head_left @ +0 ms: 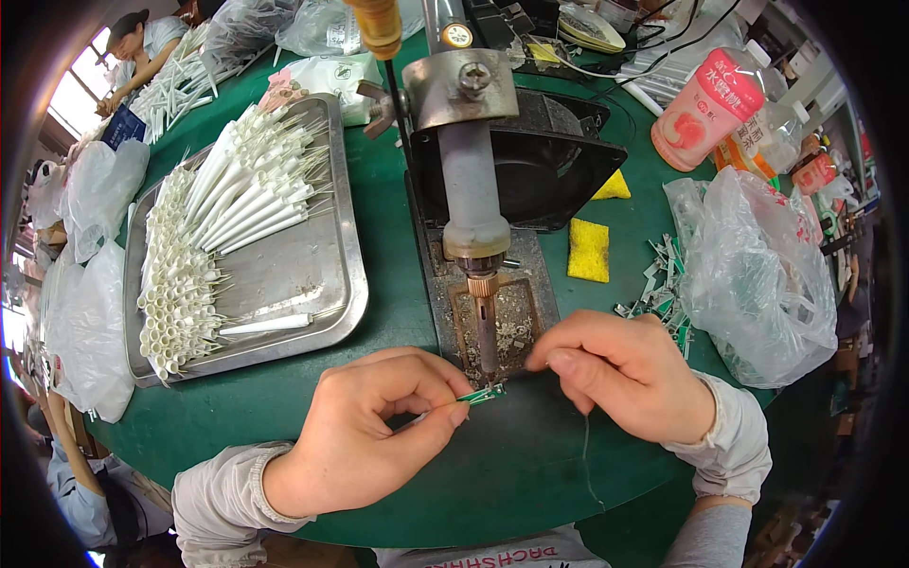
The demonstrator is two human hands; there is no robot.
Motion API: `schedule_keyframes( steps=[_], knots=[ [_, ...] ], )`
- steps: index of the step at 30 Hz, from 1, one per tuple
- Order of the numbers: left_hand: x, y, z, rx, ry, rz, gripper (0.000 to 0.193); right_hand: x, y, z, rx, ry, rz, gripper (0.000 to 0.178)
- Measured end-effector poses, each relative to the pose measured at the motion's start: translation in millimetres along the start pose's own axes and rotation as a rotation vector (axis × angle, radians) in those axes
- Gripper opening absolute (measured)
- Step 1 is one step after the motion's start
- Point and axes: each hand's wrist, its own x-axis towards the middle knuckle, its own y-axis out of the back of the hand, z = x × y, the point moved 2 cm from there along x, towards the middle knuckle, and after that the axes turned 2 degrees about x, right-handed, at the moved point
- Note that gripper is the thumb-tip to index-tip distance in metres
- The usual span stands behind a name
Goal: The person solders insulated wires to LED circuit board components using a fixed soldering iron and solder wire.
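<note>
My left hand (355, 435) pinches a small green circuit board (485, 394) between thumb and fingertips. The board sits right beneath the tip of a soldering iron (476, 189) clamped upright in a stand; whether the tip touches it is hard to tell. To the right of the tip, my right hand (630, 374) is closed in a pinch on a thin solder wire (586, 464), whose tail dangles below the fingers toward the table edge. Under the iron lies a dark metal base (540, 284) with a shallow recess full of solder crumbs.
At left, a metal tray (355, 275) holds many white tubes (256, 204) with wire ends. Behind the iron stands a black fan (568, 156). Yellow sponges (589, 250), loose green boards (668, 284), a plastic bag (757, 284) and a pink bottle (708, 109) lie rightward. Other people sit far left.
</note>
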Motion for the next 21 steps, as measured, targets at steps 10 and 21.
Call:
schedule_keyframes(
  steps=[10,21],
  knots=[
    [2,0,5,-0.04,-0.035,0.031,0.005,-5,-27,2,0.233,-0.052,0.094,0.015],
    [2,1,5,0.032,-0.135,0.054,0.005,-2,-33,4,0.159,0.106,0.228,0.017]
  ],
)
